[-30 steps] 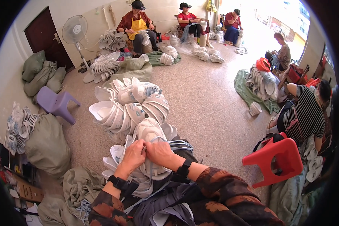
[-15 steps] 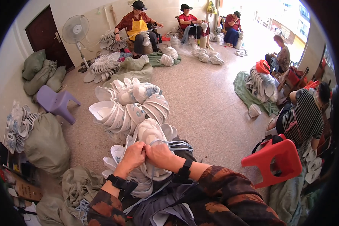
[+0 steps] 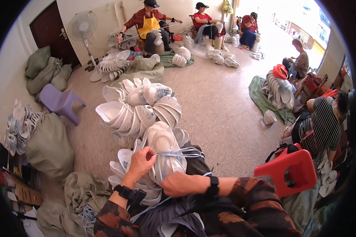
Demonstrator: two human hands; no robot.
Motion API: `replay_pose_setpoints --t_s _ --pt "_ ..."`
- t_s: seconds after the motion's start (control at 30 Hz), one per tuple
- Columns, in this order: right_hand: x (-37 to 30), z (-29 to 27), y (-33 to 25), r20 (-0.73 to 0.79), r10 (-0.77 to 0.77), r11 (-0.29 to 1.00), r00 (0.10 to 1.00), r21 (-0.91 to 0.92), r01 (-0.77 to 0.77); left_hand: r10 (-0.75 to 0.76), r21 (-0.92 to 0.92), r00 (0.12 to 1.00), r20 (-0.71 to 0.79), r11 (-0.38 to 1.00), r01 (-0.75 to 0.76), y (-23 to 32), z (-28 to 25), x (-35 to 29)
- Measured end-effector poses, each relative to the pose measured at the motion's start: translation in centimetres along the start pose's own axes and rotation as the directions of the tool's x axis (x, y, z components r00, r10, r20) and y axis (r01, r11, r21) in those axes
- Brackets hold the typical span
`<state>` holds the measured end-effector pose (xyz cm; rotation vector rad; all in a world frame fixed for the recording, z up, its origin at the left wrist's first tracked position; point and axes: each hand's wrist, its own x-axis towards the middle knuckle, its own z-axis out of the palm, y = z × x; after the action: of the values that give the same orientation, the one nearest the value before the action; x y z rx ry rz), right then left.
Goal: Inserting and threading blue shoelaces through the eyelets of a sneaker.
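Note:
In front of me a white shoe upper [image 3: 162, 136] stands upright among other nested white uppers. Pale blue shoelaces [image 3: 180, 153] run across its front and loop over to the right. My left hand [image 3: 141, 164] is at the left side of the upper, thumb and forefinger pinched on the shoelaces. Lower down, my right hand [image 3: 182, 184] is closed against the bottom of the same upper; its fingertips are hidden, so what it grips does not show. Dark grey cloth [image 3: 166, 221] covers my lap.
A curved stack of white uppers [image 3: 134, 114] lies on the floor ahead. A purple chair [image 3: 59, 102] and full sacks [image 3: 49, 146] are at left, a red stool [image 3: 288, 170] at right. Several people sit working around the room; a fan [image 3: 83, 25] stands by the door.
My hands were together at the upper's front. My right hand has moved down and towards me, away from the left, which stays near its place. The view has shifted slightly.

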<state>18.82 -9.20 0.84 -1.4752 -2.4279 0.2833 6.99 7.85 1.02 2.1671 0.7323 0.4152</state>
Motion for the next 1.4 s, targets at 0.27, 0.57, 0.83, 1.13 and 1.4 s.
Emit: replay_pose_setpoints --t_s 0.27,0.57,0.83,1.13,1.4 --pt "-0.9 -5.8 3.1 -0.571 0.252 0.846 0.781 0.522 0.108 0.069 0.009 0.988 -0.14 0.998 -0.069 -0.6 1.4 -0.3" --pt "-4.4 -2.8 0.6 0.442 -0.009 0.08 0.897 0.894 -0.44 0.043 -0.055 0.981 -0.188 0.997 -0.054 -0.3 1.8 -1.1" --pt "-7.0 -11.0 0.6 0.113 0.397 0.166 0.911 0.967 -0.193 0.331 0.393 0.937 -0.109 0.88 -0.265 2.5 2.8 -5.8" --pt "-6.7 -7.3 4.3 -0.227 0.74 0.367 0.634 0.925 -0.097 0.406 0.47 0.896 -0.178 0.835 -0.285 2.1 3.7 -5.5" --pt "-0.1 -6.0 1.3 -0.576 0.371 0.828 0.729 0.56 0.022 0.099 -0.141 0.971 -0.216 0.981 -0.131 6.7 1.3 -8.8"
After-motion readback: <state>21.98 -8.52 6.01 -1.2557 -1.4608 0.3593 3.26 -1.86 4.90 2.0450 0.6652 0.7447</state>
